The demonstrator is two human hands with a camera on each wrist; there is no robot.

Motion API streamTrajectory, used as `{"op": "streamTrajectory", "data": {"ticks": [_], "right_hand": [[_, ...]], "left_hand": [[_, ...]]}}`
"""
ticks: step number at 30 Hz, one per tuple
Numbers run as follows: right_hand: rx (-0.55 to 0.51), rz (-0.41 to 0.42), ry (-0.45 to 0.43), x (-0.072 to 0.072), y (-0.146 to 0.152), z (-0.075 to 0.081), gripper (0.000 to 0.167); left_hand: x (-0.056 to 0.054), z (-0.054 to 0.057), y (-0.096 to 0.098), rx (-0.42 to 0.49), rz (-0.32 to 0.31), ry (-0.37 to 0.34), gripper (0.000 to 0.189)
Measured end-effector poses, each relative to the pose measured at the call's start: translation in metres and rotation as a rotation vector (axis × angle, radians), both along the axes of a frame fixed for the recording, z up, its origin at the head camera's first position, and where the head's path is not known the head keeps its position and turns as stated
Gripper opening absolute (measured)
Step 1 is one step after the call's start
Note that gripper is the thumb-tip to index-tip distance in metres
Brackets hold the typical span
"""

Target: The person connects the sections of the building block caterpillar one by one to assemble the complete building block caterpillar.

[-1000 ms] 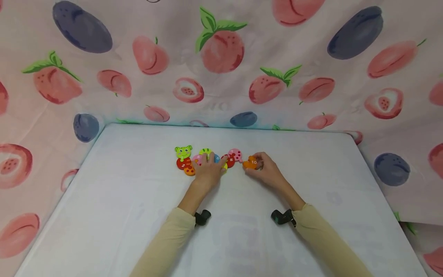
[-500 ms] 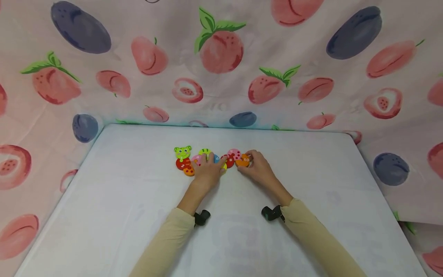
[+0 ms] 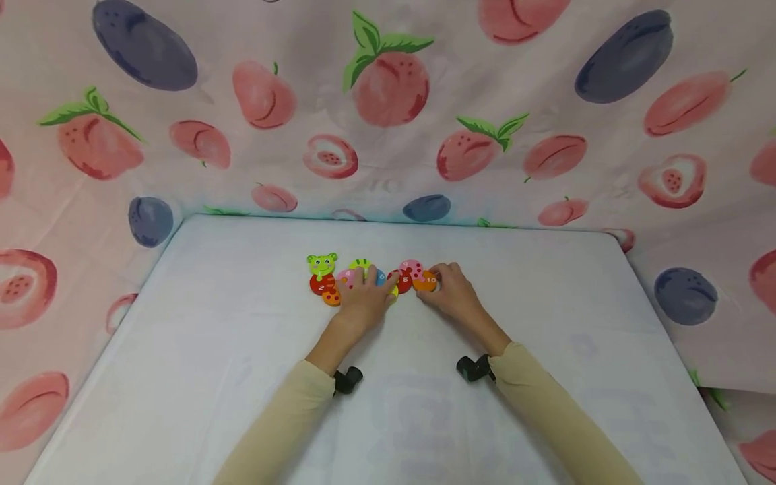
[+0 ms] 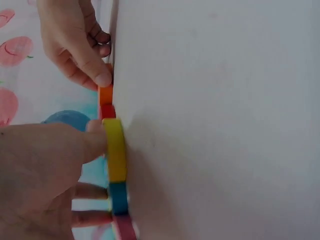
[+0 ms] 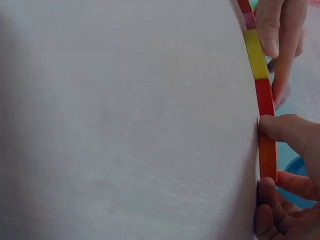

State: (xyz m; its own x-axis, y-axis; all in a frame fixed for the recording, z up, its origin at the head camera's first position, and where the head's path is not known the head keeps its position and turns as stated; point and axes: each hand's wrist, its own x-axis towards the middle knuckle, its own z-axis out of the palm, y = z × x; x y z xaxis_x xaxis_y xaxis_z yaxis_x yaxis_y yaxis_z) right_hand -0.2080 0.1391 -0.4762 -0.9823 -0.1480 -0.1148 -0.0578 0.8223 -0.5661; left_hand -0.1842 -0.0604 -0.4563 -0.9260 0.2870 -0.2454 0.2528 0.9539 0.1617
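A row of colourful numbered puzzle pieces makes a caterpillar on the table, with a green smiling head piece point(image 3: 322, 264) at its left end and a red piece point(image 3: 322, 284) marked 2 under it. My left hand point(image 3: 362, 303) rests with spread fingers over the middle pieces and hides part of them; in the left wrist view its thumb touches a yellow piece point(image 4: 116, 150). At the right end, my right hand point(image 3: 459, 295) pinches an orange piece point(image 3: 426, 281) marked 10 between thumb and fingers. That piece lies against the red piece point(image 5: 265, 97) and beside the pink spotted piece point(image 3: 411, 269).
The white-covered table point(image 3: 242, 404) reaches back to a fruit-print cloth point(image 3: 388, 168) hanging behind it. Black wrist cameras point(image 3: 473, 368) sit under both sleeves.
My right hand has brought the orange piece leftward, from a small gap to contact with the row's right end. The left hand has stayed on the middle pieces.
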Motion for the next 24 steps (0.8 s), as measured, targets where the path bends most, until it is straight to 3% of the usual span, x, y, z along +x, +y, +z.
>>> {"op": "streamTrajectory", "data": {"ticks": [6, 9, 12, 17, 24], "right_hand": [[0.007, -0.006, -0.036, -0.002, 0.003, 0.003, 0.057], [0.015, -0.010, -0.036, -0.002, 0.005, 0.004, 0.057], [0.028, -0.015, -0.037, -0.001, 0.006, 0.004, 0.056], [0.062, -0.011, -0.037, 0.000, 0.009, 0.004, 0.056], [0.121, -0.039, -0.027, 0.000, 0.016, 0.004, 0.055]], "left_hand": [[-0.010, 0.014, -0.039, 0.138, -0.121, -0.027, 0.057], [-0.019, 0.022, -0.067, 0.183, -0.111, -0.034, 0.068], [-0.024, 0.026, -0.092, 0.136, -0.072, -0.068, 0.082], [-0.025, 0.019, -0.111, 0.095, -0.038, -0.129, 0.090], [-0.022, 0.001, -0.107, 0.137, -0.064, -0.039, 0.091]]}}
